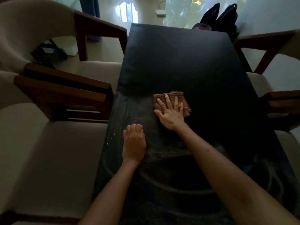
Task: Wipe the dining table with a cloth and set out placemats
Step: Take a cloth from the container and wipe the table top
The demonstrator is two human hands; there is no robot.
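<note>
A long black dining table [175, 59] runs away from me down the middle of the head view. A folded brown striped cloth [177, 96] lies flat on it near the centre. My right hand [170, 113] presses down on the cloth with straight, spread fingers. My left hand [134, 143] rests on the tabletop nearer to me and to the left, its fingers curled under and holding nothing. Pale wipe streaks and a few crumbs [112, 138] show on the near left part of the table. No placemats are in view.
Cream chairs with brown wooden arms stand close on both sides: two at left [65, 95], two at right [282, 101]. Dark bags [222, 17] sit beyond the far right corner of the table. A dark object [48, 52] lies on the far left chair seat.
</note>
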